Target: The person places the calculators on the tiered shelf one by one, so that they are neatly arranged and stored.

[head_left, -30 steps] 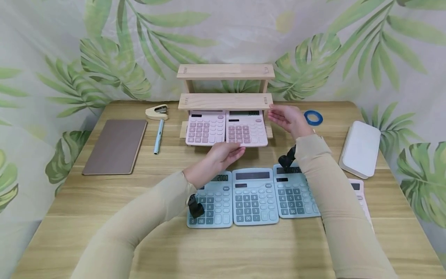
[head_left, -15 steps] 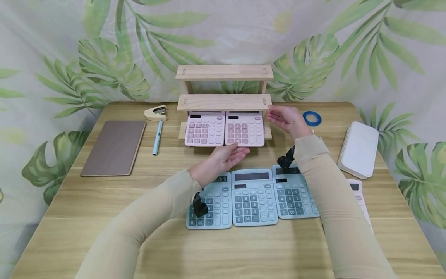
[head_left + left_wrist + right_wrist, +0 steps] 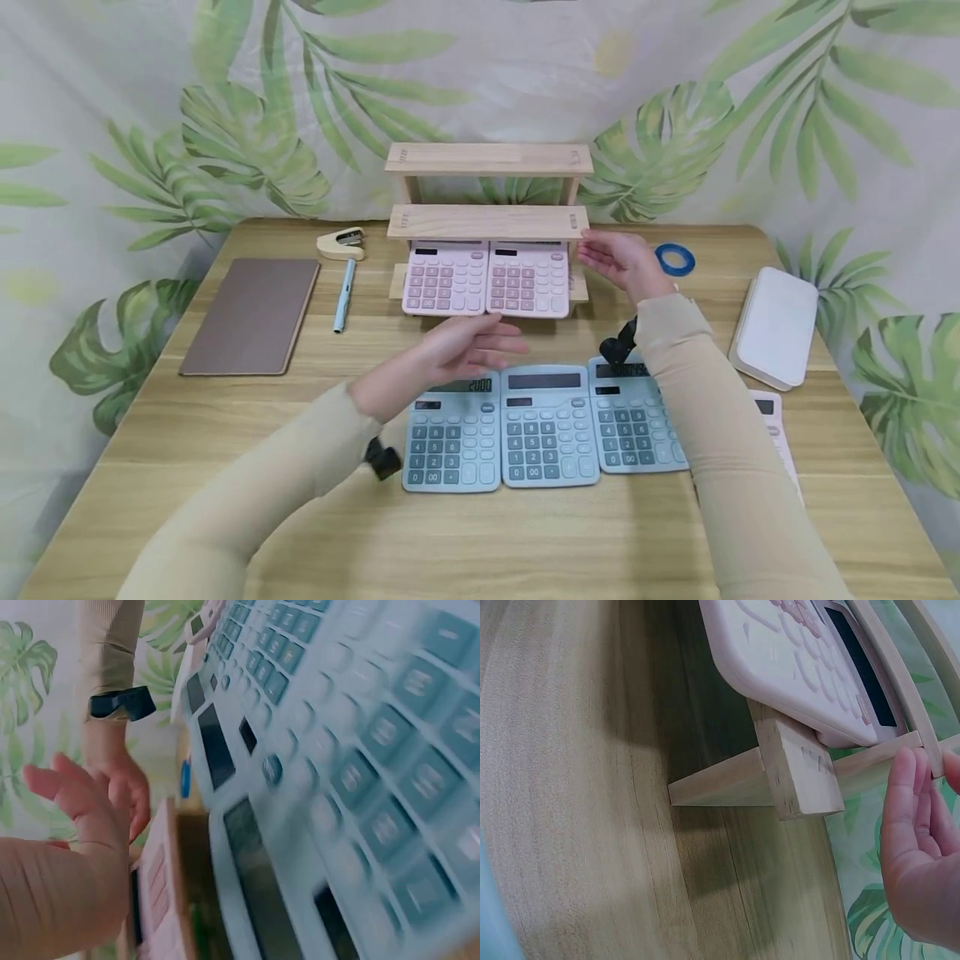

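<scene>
Two pink calculators, a left one [image 3: 445, 279] and a right one [image 3: 528, 281], lean side by side on the lowest tier of a wooden tiered rack [image 3: 487, 222]. Their top parts are hidden under the middle board. My left hand [image 3: 471, 346] hovers just in front of them with fingers extended, holding nothing, above the top of a blue calculator [image 3: 453, 450]. At the right end of the middle board, my right hand [image 3: 621, 258] pinches the board between thumb and fingers; the right wrist view shows this hand [image 3: 919, 847] beside the pink calculator [image 3: 802, 682].
Two more blue calculators [image 3: 550, 429] [image 3: 637, 425] continue the row in front. Another pink calculator [image 3: 776, 429] is partly behind my right sleeve. A notebook [image 3: 251, 317], pen [image 3: 344, 296] and stapler [image 3: 341, 243] lie left; blue tape [image 3: 675, 260] and a white case [image 3: 776, 327] right.
My left hand has come away from the lower edge of the right pink calculator, drawing back left and toward me, fingers spreading. That calculator slid slightly further under the board. My right hand stays put.
</scene>
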The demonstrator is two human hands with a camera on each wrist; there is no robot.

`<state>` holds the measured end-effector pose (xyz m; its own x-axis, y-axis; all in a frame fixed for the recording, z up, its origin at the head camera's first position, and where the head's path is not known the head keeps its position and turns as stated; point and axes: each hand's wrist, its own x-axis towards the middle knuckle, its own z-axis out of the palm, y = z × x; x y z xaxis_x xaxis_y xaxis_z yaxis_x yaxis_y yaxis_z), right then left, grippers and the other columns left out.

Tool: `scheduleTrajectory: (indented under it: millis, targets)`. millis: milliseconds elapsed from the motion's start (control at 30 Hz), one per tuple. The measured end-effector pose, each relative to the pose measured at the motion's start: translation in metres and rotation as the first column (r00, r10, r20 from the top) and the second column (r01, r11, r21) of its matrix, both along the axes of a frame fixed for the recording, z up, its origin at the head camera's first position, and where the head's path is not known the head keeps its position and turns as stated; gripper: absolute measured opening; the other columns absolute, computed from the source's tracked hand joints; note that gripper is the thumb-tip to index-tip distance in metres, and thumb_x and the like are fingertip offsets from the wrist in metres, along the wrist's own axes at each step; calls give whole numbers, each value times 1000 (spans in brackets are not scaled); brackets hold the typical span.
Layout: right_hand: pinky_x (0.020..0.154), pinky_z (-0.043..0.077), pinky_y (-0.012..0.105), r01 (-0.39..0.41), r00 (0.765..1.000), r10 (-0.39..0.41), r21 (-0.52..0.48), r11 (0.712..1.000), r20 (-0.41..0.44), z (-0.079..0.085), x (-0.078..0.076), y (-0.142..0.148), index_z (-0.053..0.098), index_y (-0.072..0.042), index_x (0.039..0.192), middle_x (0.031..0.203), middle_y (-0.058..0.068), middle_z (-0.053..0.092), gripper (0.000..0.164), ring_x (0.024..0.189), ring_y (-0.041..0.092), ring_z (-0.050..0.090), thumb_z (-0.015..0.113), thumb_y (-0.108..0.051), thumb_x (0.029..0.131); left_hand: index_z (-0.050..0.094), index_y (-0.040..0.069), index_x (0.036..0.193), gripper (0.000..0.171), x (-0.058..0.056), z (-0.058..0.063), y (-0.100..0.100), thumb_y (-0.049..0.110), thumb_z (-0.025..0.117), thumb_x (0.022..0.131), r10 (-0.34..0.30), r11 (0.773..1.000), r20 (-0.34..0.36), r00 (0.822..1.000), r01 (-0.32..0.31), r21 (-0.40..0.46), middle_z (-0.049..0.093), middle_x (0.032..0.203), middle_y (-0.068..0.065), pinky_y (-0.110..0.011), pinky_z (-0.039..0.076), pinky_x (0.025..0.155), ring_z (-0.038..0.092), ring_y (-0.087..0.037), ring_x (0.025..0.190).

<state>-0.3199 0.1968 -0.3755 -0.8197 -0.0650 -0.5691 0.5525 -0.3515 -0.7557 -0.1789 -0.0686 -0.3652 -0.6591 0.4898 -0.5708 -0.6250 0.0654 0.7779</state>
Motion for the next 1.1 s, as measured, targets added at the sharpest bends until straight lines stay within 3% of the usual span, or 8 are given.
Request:
scheduleTrajectory:
  millis: [67,133,200,267,333,367,600,1100]
  targets:
    - [79,60,23,-6,1000,6,3,1000,-2,0,1,-1,66,-9,87,73,5,69,5,80,15,67,67,-8,83,52,9,127,43,17,7,-19,38,36,99,-86,986,-186,979,57,-155,61,123,-17,-17,49,46,63,-11,64]
    - [78,60,23,-15,1000,15,3,1000,-6,1,1,-2,66,-9,87,73,5,69,4,80,15,67,67,-8,83,58,9,116,38,36,9,-41,37,41,98,-184,928,-349,919,45,-371,66,106,-16,-20,47,42,60,-14,60]
    - [79,60,23,-22,1000,22,-11,1000,-5,2,1,-2,66,-8,87,73,5,70,4,79,15,68,67,-7,83,63,9,105,34,58,7,-61,37,45,96,-309,801,-447,839,-23,-598,66,87,-12,-22,46,43,57,-15,56]
    - [80,60,24,-14,1000,14,-26,1000,0,3,1,-1,67,-7,86,72,6,70,4,77,16,68,68,-6,82,65,9,96,32,80,0,-78,37,50,94,-405,649,-453,794,-99,-754,64,76,-5,-24,46,45,54,-15,56]
    - [80,60,24,-15,1000,15,-37,999,2,3,1,0,67,-7,86,72,6,70,4,76,16,68,68,-5,82,66,11,94,31,101,-10,-90,39,52,92,-458,524,-414,787,-138,-841,64,76,-1,-25,49,52,56,-13,63]
    - [80,60,24,-14,1000,14,-37,999,2,4,2,1,67,-7,86,72,6,70,4,75,15,68,68,-6,82,66,11,96,32,110,-15,-94,40,53,91,-464,491,-400,790,-147,-859,65,79,0,-28,51,57,58,-13,68]
    - [81,60,24,-9,1000,8,-35,999,-6,4,2,0,66,-7,88,73,6,70,6,75,15,67,68,-6,82,64,9,107,37,142,-42,-94,41,56,89,-329,541,-405,853,-182,-821,66,95,-1,-41,53,84,61,-16,94]
    - [83,59,23,-38,999,38,-20,999,-18,2,4,0,66,-8,87,74,5,70,3,73,14,67,65,-8,84,57,6,88,37,131,-58,-77,38,72,77,-296,577,-417,859,-187,-795,52,68,-1,-21,36,47,45,-12,58]
